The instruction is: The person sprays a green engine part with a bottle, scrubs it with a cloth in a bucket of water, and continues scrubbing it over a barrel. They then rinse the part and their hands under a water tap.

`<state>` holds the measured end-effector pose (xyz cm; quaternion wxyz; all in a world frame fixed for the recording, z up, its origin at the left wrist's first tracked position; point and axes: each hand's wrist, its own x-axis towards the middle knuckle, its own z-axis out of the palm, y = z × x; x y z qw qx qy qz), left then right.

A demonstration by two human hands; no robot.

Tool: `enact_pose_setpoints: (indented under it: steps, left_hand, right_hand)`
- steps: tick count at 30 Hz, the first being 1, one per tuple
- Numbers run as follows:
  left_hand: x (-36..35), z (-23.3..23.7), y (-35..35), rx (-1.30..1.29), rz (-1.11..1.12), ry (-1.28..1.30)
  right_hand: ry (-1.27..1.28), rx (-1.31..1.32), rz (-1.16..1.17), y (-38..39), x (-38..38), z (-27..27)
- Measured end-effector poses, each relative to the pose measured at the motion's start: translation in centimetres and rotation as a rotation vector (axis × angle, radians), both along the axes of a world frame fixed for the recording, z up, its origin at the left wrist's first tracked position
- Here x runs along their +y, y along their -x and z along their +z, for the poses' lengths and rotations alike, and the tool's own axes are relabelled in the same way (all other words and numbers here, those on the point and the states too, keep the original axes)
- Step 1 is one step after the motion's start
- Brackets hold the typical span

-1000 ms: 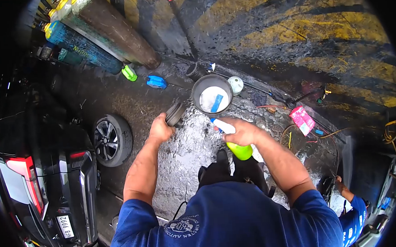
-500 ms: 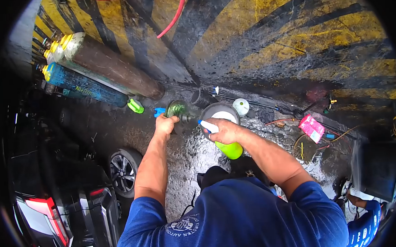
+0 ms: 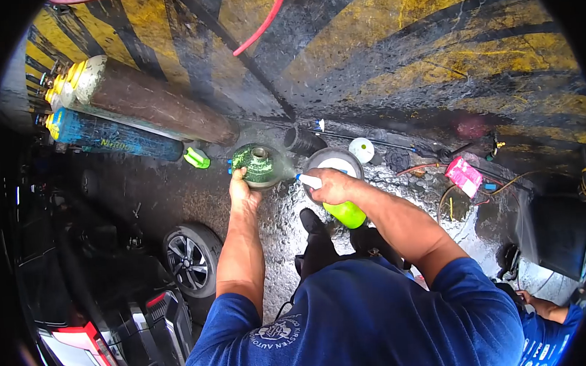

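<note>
My left hand [image 3: 244, 191] is closed on the near rim of a round green-coated metal part [image 3: 266, 170], which has a raised, hollow neck at its centre. Its upper face is turned toward me. In my right hand [image 3: 335, 187] is a spray bottle [image 3: 346, 215] with a bright green body and a white and blue head. The nozzle points left at the round part, and a fine mist hangs between them. Below the right hand stands a round dark tub [image 3: 315, 162] with something white inside, partly hidden by the hand and bottle.
Gas cylinders [image 3: 156, 101] lean at the left wall beside a bright green jug [image 3: 197, 157]. A black bucket [image 3: 304, 141] and a white round container [image 3: 361, 150] line the wall. A pink packet [image 3: 463, 177] lies right. A car [image 3: 108, 332] is at left; another person's arm [image 3: 545, 307] shows lower right.
The round part has tipped so its upper face and central neck now face up toward me; before, the neck pointed right. The spray bottle stays in my right hand, and mist is now clearer.
</note>
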<state>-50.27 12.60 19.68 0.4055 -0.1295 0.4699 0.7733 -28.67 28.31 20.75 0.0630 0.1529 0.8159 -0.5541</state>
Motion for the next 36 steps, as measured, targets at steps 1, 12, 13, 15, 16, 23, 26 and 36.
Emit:
enact_pose_setpoints:
  steps: [1, 12, 13, 15, 16, 23, 26, 36]
  left_hand:
    - [-0.5, -0.5, 0.6, 0.011, 0.01, -0.029]
    - [-3.8, -2.7, 5.5, 0.241, -0.024, 0.042]
    - [-3.9, -2.3, 5.5, 0.253, -0.019, 0.085]
    - [-4.0, -2.0, 6.1, 0.292, -0.066, 0.108]
    - [-3.9, -1.7, 6.4, 0.331, -0.113, 0.132]
    - [-2.5, 2.5, 7.5, 1.1, -0.664, 0.834]
    - [-1.9, 4.0, 7.6, 1.307, -0.967, 1.11]
    - [-5.0, 3.7, 9.1, 2.027, -1.59, 1.11]
  right_hand:
    - [0.011, -0.041, -0.018, 0.5, 0.0, 1.0]
    - [0.085, 0.175, -0.133, 5.9, -2.2, 1.8]
    - [0.109, 0.154, -0.09, 6.4, -2.2, 1.5]
    - [0.066, 0.131, -0.079, 6.6, -2.3, 0.8]
    - [0.024, 0.108, -0.068, 6.8, -2.4, 1.1]
    - [0.114, 0.156, -0.056, 8.2, -3.0, 2.7]
    - [0.123, 0.056, -0.061, 8.5, -3.0, 3.5]
    - [0.15, 0.006, 0.028, 8.8, -1.5, 1.6]
